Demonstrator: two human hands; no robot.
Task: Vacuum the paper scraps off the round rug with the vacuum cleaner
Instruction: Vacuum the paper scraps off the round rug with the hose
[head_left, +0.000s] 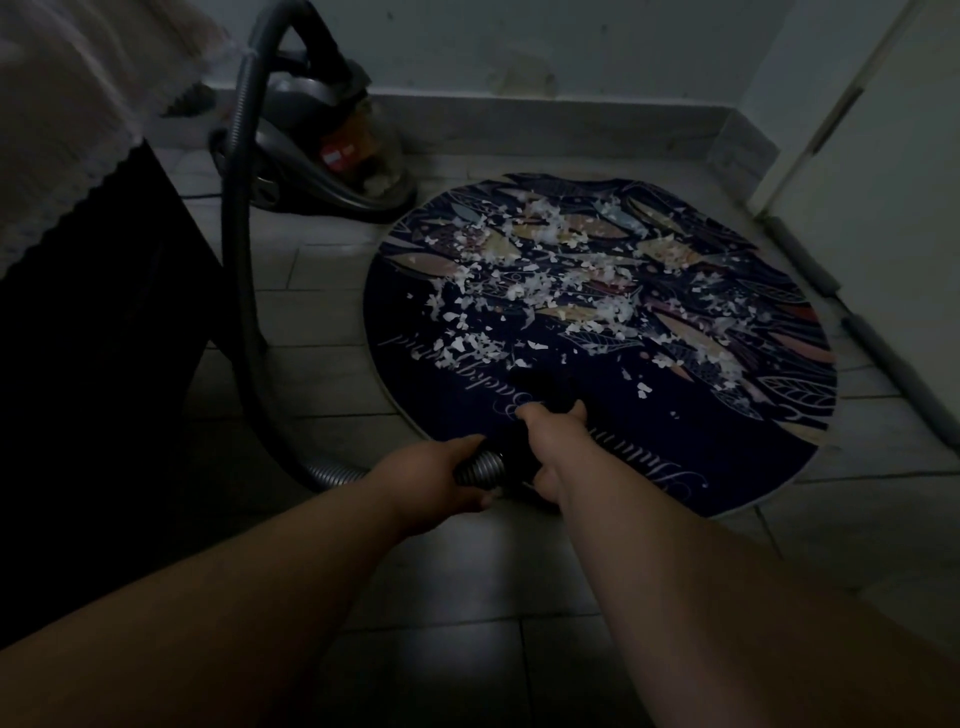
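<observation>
A dark round rug with leaf patterns and pale lettering lies on the tiled floor. White paper scraps cover its middle and far half. The vacuum cleaner stands beyond the rug's left edge, and its grey ribbed hose loops down to my hands. My left hand grips the ribbed hose end. My right hand holds the black nozzle handle, whose tip rests on the rug's near part, just short of the scraps. The nozzle is hard to see against the dark rug.
A dark piece of furniture with a pale lace-edged cloth stands at the left. A wall with a skirting runs behind. A white door or panel is on the right, with grey foam strips along its base.
</observation>
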